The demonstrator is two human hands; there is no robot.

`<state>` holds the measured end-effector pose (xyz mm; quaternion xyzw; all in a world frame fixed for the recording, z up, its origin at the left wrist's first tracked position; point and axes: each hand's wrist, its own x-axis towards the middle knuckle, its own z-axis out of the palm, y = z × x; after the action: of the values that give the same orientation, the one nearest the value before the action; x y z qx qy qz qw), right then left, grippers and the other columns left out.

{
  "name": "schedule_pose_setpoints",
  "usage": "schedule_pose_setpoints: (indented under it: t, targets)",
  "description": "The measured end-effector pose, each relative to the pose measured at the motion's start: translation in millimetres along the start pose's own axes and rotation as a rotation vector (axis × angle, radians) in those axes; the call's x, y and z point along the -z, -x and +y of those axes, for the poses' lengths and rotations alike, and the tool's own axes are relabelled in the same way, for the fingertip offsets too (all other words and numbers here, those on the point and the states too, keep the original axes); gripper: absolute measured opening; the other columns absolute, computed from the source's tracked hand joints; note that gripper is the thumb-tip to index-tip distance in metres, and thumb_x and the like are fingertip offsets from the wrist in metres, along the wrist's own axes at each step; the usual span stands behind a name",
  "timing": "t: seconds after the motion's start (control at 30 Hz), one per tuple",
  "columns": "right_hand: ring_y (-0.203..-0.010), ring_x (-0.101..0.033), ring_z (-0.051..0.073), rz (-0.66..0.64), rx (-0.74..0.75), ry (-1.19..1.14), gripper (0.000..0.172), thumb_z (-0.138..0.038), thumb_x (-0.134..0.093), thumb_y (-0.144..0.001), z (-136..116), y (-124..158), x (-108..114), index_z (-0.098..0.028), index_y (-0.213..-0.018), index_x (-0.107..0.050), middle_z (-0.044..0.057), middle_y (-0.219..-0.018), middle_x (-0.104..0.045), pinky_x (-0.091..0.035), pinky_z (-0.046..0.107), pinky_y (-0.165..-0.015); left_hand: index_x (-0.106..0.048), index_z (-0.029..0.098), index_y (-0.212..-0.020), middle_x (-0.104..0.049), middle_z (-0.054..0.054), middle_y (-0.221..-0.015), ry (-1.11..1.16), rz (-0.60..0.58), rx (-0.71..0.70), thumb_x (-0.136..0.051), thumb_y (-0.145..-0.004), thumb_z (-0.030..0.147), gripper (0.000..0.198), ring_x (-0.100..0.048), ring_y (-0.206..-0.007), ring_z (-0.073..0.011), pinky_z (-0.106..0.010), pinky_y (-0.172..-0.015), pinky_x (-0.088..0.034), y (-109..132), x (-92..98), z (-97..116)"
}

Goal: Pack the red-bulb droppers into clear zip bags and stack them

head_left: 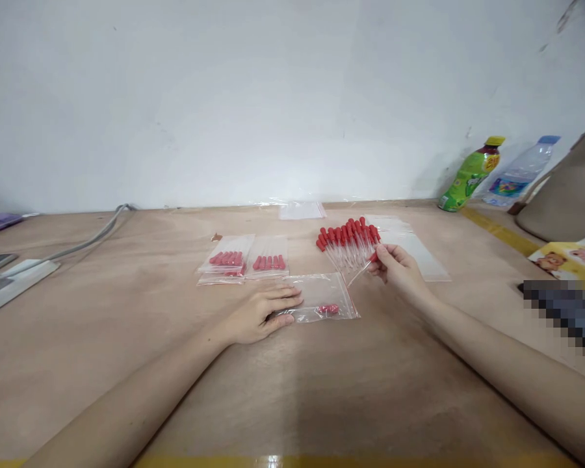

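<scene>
My right hand (394, 265) pinches a glass dropper (363, 271) by its red bulb, its clear tube pointing down and left toward a zip bag. My left hand (268, 312) lies with fingers stretched over the left end of that clear zip bag (314, 289), which rests flat on the table. Inside the bag a red bulb (328, 309) shows. Just behind my right hand is a fanned pile of droppers (348, 237), red bulbs toward the wall. Filled bags with several red-bulbed droppers, one bag (269, 260) and an overlapping stack (227, 259), lie beyond my left hand.
Flat clear bags (426, 257) lie right of the pile, another bag (302, 210) by the wall. A green bottle (470, 174), a water bottle (521, 172) and a beige container (560, 188) stand at right. A grey cable (90, 240) crosses the left side.
</scene>
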<state>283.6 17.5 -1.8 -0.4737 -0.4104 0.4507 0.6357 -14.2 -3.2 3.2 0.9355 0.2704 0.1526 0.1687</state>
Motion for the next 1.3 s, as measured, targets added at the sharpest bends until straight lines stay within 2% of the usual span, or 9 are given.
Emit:
schedule_pose_setpoints:
  t: [0.1, 0.2, 0.33, 0.43, 0.6, 0.83, 0.9, 1.07, 1.3]
  targets:
    - [-0.061, -0.06, 0.01, -0.125, -0.159, -0.092, 0.035, -0.043, -0.071, -0.061, 5, 8, -1, -0.021, -0.078, -0.05, -0.002, -0.071, -0.062, -0.049, 0.025, -0.061, -0.032, 0.028, -0.136, -0.037, -0.003, -0.14, -0.004, 0.016, 0.028, -0.045, -0.091, 0.031, 0.048, -0.035, -0.128, -0.0196, -0.041, -0.105, -0.031, 1, 0.8, 2]
    - [-0.076, -0.062, 0.014, -0.351, -0.181, 0.08, 0.033, -0.04, -0.071, -0.063, 5, 11, 4, -0.02, -0.08, -0.053, 0.002, -0.081, -0.065, -0.048, 0.029, -0.071, -0.024, 0.029, -0.139, -0.034, -0.003, -0.141, -0.012, 0.019, 0.052, -0.044, -0.091, 0.033, 0.052, -0.034, -0.128, -0.0205, -0.041, -0.104, -0.032, 2, 1.9, 3]
    - [-0.079, -0.059, 0.016, -0.606, 0.069, 0.47, 0.026, -0.039, -0.068, -0.067, 0, 11, 12, -0.017, -0.079, -0.059, 0.005, -0.087, -0.065, -0.045, 0.032, -0.076, -0.026, 0.028, -0.139, -0.036, -0.004, -0.14, -0.01, 0.015, 0.04, -0.044, -0.091, 0.032, 0.051, -0.036, -0.127, -0.0209, -0.041, -0.104, -0.032, 2, 2.5, 4]
    - [-0.085, -0.057, 0.017, -0.674, 0.283, 0.609, 0.02, -0.037, -0.065, -0.071, 1, 10, 9, -0.018, -0.075, -0.063, 0.005, -0.089, -0.063, -0.042, 0.034, -0.082, -0.026, 0.027, -0.139, -0.037, -0.004, -0.14, -0.02, 0.005, 0.043, -0.044, -0.091, 0.032, 0.051, -0.035, -0.128, -0.02, -0.041, -0.105, -0.031, 1, 2.9, 4]
    - [-0.08, -0.056, 0.016, -0.584, 0.413, 0.637, 0.018, -0.037, -0.064, -0.073, 15, 11, -4, -0.02, -0.076, -0.069, 0.005, -0.085, -0.061, -0.043, 0.032, -0.077, -0.028, 0.026, -0.138, -0.041, -0.005, -0.137, -0.048, 0.01, 0.046, -0.044, -0.091, 0.032, 0.05, -0.038, -0.126, -0.0201, -0.041, -0.104, -0.033, -1, 3.4, 6]
    - [-0.076, -0.053, 0.015, -0.674, 0.405, 0.755, 0.021, -0.034, -0.053, -0.079, 11, 13, -9, -0.021, -0.077, -0.071, 0.004, -0.079, -0.06, -0.042, 0.029, -0.071, -0.038, 0.028, -0.133, -0.041, -0.003, -0.137, -0.052, 0.01, -0.012, -0.043, -0.091, 0.03, 0.042, -0.037, -0.127, -0.0198, -0.042, -0.106, -0.029, -3, 1.2, 2]
    - [-0.073, -0.054, 0.015, -0.58, 0.361, 0.827, 0.02, -0.033, -0.054, -0.077, 4, 4, -8, -0.02, -0.077, -0.069, 0.004, -0.078, -0.061, -0.042, 0.029, -0.069, -0.039, 0.028, -0.132, -0.041, -0.003, -0.137, -0.054, 0.012, -0.007, -0.044, -0.091, 0.031, 0.041, -0.037, -0.127, -0.0196, -0.042, -0.106, -0.029, -2, 0.8, 1]
    - [-0.069, -0.055, 0.015, -0.156, 0.347, 1.092, 0.015, -0.03, -0.058, -0.071, -10, -32, -17, -0.018, -0.079, -0.06, 0.002, -0.076, -0.063, -0.04, 0.027, -0.064, -0.042, 0.026, -0.131, -0.043, -0.004, -0.135, -0.055, 0.012, 0.007, -0.044, -0.091, 0.034, 0.041, -0.039, -0.126, -0.0195, -0.041, -0.107, -0.029, -2, -0.1, 0]
    - [-0.084, -0.059, 0.024, -0.047, 0.197, 1.351, 0.027, -0.039, -0.053, -0.075, -7, -64, -55, -0.016, -0.089, -0.058, 0.01, -0.088, -0.064, -0.042, 0.031, -0.067, -0.04, 0.026, -0.132, -0.04, -0.003, -0.137, -0.079, -0.012, 0.028, -0.042, -0.092, 0.035, 0.041, -0.036, -0.128, -0.0194, -0.041, -0.107, -0.028, 0, 0.3, 0]
